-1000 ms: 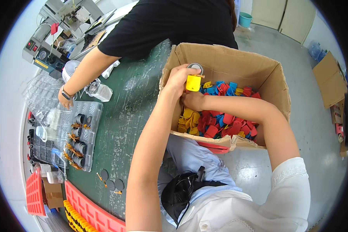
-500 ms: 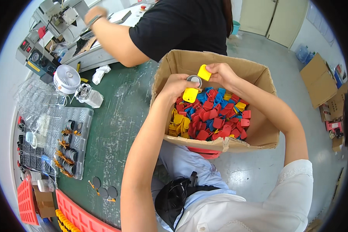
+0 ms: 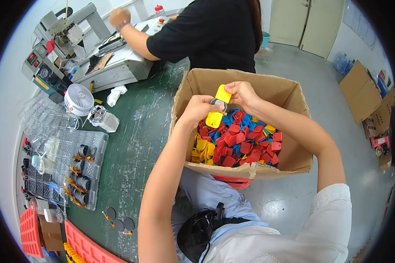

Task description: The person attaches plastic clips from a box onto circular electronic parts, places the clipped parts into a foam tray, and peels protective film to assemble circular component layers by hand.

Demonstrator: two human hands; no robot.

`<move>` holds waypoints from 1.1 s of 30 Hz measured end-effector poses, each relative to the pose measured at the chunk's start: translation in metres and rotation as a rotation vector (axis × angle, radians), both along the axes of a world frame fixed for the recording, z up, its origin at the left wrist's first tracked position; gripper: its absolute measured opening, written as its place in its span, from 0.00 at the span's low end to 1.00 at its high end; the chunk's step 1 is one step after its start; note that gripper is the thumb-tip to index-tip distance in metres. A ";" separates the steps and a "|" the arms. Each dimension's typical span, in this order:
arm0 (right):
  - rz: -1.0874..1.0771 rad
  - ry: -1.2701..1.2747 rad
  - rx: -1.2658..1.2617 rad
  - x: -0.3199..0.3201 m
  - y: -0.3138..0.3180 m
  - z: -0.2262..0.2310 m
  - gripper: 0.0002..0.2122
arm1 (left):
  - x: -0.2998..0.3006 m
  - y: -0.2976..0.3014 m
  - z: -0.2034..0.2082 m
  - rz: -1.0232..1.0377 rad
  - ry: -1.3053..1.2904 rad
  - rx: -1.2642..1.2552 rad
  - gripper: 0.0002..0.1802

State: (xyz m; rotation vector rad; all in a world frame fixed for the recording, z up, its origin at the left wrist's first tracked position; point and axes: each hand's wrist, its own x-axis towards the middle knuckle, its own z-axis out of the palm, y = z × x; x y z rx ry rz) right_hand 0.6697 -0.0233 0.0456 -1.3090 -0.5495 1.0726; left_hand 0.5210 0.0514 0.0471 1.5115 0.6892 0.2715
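Observation:
Over the cardboard box point(image 3: 250, 168), my left hand point(image 3: 196, 109) pinches a small round disc point(image 3: 218, 103) with a dark rim and a silver face. A yellow plastic piece point(image 3: 213, 119) sits just below the disc at the same fingertips; whether the two are joined I cannot tell. Between the thumb and fingers of my right hand point(image 3: 243, 94) is another yellow plastic piece point(image 3: 223, 93), its lower edge at the disc's upper edge. Beneath both hands, the box holds a pile of red, blue and yellow plastic pieces point(image 3: 245, 147).
On the green table point(image 3: 127, 153) to the left are clear trays point(image 3: 96, 162) with dark discs, several loose discs point(image 3: 118, 221), a white fan point(image 3: 79, 98) and a red tray point(image 3: 90, 245). A co-worker point(image 3: 202, 37) in black sits beyond the box near a machine point(image 3: 66, 35).
My right hand has brought its yellow piece left and down, from apart to against the disc. The co-worker's raised arm has shifted. The whole view has tilted slightly.

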 end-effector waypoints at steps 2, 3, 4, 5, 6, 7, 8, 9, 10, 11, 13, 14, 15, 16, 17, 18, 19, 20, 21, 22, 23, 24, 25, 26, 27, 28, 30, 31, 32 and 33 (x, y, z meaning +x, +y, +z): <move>0.002 -0.006 0.002 0.000 -0.003 0.000 0.10 | 0.001 -0.003 0.001 0.001 -0.002 -0.009 0.11; 0.004 -0.005 0.008 0.000 -0.005 0.000 0.10 | 0.001 -0.004 -0.001 0.002 0.006 0.012 0.10; 0.006 -0.005 0.015 0.000 -0.007 0.000 0.10 | 0.003 -0.004 -0.001 0.011 0.003 0.016 0.10; -0.006 -0.004 0.023 0.001 -0.007 0.001 0.10 | 0.004 -0.004 -0.001 0.003 -0.008 0.016 0.10; 0.004 -0.006 0.025 0.000 -0.008 0.000 0.10 | 0.004 -0.005 -0.002 -0.005 -0.017 0.013 0.10; 0.002 -0.018 0.028 0.000 -0.007 0.000 0.09 | 0.003 -0.004 -0.001 -0.010 -0.014 0.019 0.11; 0.004 -0.031 0.031 -0.001 -0.004 0.001 0.09 | 0.003 -0.002 0.000 0.009 -0.017 0.023 0.11; 0.022 -0.021 0.051 -0.004 0.000 -0.001 0.10 | -0.002 -0.001 0.001 0.012 -0.017 0.027 0.11; 0.033 -0.005 0.077 -0.005 0.006 -0.008 0.10 | -0.009 0.001 0.003 0.032 -0.016 0.034 0.12; 0.052 0.012 0.103 -0.005 0.011 -0.013 0.10 | -0.013 0.006 -0.001 -0.021 -0.084 -0.008 0.13; 0.080 0.021 0.094 -0.003 0.014 -0.015 0.12 | -0.016 0.012 -0.014 0.020 -0.190 0.067 0.11; 0.132 0.055 0.160 0.022 0.012 -0.025 0.12 | -0.002 0.002 -0.007 0.065 -0.229 0.091 0.11; 0.311 0.049 0.332 0.016 0.004 -0.014 0.14 | -0.003 0.008 -0.005 0.078 -0.211 0.152 0.12; 0.214 0.294 0.352 0.026 -0.003 -0.013 0.17 | -0.001 -0.004 0.011 0.126 -0.308 0.062 0.11; 0.387 0.327 0.445 0.034 -0.001 -0.013 0.21 | -0.010 -0.005 0.020 0.174 -0.375 0.083 0.11; 0.496 0.377 0.475 0.024 -0.001 -0.004 0.25 | -0.027 -0.003 0.028 0.255 -0.341 0.105 0.12; 0.550 0.361 0.443 0.019 0.001 -0.004 0.26 | -0.057 -0.003 0.038 0.226 -0.358 0.083 0.12; 0.597 0.342 0.407 0.017 0.002 -0.003 0.27 | -0.095 -0.012 0.056 0.310 -0.351 0.095 0.12; 0.619 0.290 0.391 0.013 0.001 -0.004 0.27 | -0.140 -0.029 0.079 0.354 -0.271 0.205 0.13; 0.629 0.227 0.382 0.013 -0.003 -0.003 0.26 | -0.183 -0.048 0.099 0.382 -0.190 0.310 0.13; 0.684 0.159 0.379 0.020 -0.005 -0.006 0.26 | -0.225 -0.066 0.110 0.426 -0.122 0.412 0.13; 0.720 0.083 0.382 0.028 -0.009 -0.007 0.26 | -0.264 -0.083 0.119 0.448 -0.056 0.511 0.14; 0.682 0.091 0.348 0.023 -0.013 -0.005 0.24 | -0.303 -0.107 0.128 0.515 0.101 0.691 0.12; 0.639 0.099 0.311 0.013 -0.016 -0.003 0.23 | -0.337 -0.138 0.144 0.597 0.363 0.830 0.12; 0.675 0.124 0.311 0.005 -0.017 -0.001 0.23 | -0.369 -0.168 0.153 0.653 0.576 0.897 0.12; 0.700 0.142 0.281 -0.003 -0.016 -0.001 0.23 | -0.400 -0.196 0.152 0.714 0.658 0.900 0.13; 0.732 0.156 0.245 -0.008 -0.016 0.001 0.22 | -0.442 -0.251 0.157 0.791 0.905 0.934 0.09; 0.777 0.071 0.286 -0.010 -0.013 0.002 0.22 | -0.461 -0.278 0.157 0.771 1.034 0.964 0.09; 0.811 -0.022 0.331 -0.013 -0.010 0.006 0.22 | -0.472 -0.297 0.155 0.815 1.101 0.893 0.09; 0.746 -0.044 0.326 -0.025 -0.007 0.011 0.20 | -0.487 -0.317 0.150 0.829 1.149 0.845 0.10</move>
